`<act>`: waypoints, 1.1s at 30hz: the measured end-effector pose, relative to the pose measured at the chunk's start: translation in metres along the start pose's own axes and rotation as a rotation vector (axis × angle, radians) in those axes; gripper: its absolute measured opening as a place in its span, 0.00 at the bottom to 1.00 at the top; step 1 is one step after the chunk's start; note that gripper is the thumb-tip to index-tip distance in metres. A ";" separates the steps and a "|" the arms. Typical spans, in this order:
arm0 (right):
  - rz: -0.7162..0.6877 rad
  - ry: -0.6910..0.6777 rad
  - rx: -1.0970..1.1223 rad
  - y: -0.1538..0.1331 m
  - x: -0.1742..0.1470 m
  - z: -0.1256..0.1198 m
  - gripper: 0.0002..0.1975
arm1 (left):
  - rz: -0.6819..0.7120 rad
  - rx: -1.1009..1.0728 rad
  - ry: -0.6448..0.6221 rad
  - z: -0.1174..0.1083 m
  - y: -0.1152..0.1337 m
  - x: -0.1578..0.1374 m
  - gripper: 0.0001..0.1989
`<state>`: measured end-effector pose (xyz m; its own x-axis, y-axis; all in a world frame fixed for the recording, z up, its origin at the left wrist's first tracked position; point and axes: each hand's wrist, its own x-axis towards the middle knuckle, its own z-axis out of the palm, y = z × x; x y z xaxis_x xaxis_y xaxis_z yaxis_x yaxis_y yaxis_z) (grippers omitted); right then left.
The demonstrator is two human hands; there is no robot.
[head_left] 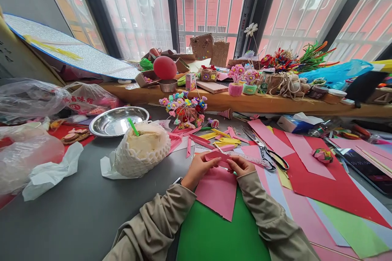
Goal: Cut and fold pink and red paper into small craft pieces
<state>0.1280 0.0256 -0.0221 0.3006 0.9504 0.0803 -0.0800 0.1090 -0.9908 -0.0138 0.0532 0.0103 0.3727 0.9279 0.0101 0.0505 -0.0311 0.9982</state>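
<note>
Between my two hands is a small folded strip of pink paper (pixel 218 156). My left hand (pixel 200 167) pinches its left end, thumb on top, and my right hand (pixel 241 166) grips the right end with thumb and fingers. Under them a larger piece of pink paper (pixel 216 193) lies on a green sheet (pixel 223 236). Just beyond my hands are folded yellow paper pieces (pixel 228 141) and folded pink pieces (pixel 200 141). Scissors (pixel 269 151) with black handles rest to the right of my right hand.
A foam-netted coconut (pixel 143 147) with a green straw stands left, before a steel plate (pixel 119 121). Plastic bags (pixel 30 102) crowd the far left. Red paper (pixel 318 183) and a phone (pixel 367 169) lie right. Handmade flowers (pixel 183 108) stand before the wooden ledge (pixel 134 96).
</note>
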 end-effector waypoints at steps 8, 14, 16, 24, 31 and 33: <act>0.001 -0.071 -0.009 -0.001 -0.001 -0.002 0.13 | 0.039 0.104 0.045 -0.002 -0.001 -0.001 0.15; 0.022 -0.113 -0.053 -0.002 0.000 -0.003 0.13 | 0.081 0.054 0.038 -0.002 -0.007 0.002 0.15; 0.028 -0.083 -0.035 -0.003 0.000 -0.003 0.14 | 0.097 0.001 0.011 -0.002 -0.008 0.003 0.15; 0.029 -0.153 0.012 -0.002 0.002 -0.008 0.16 | 0.081 -0.056 -0.005 -0.002 -0.008 0.002 0.13; 0.036 -0.157 0.097 -0.004 0.000 -0.008 0.10 | 0.001 -0.133 -0.024 0.001 -0.005 0.001 0.13; 0.035 -0.173 0.067 -0.005 0.000 -0.008 0.10 | -0.054 -0.162 -0.023 0.002 -0.003 0.001 0.15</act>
<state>0.1362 0.0222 -0.0184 0.1286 0.9893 0.0695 -0.1525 0.0890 -0.9843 -0.0115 0.0532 0.0070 0.3942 0.9180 -0.0433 -0.0783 0.0805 0.9937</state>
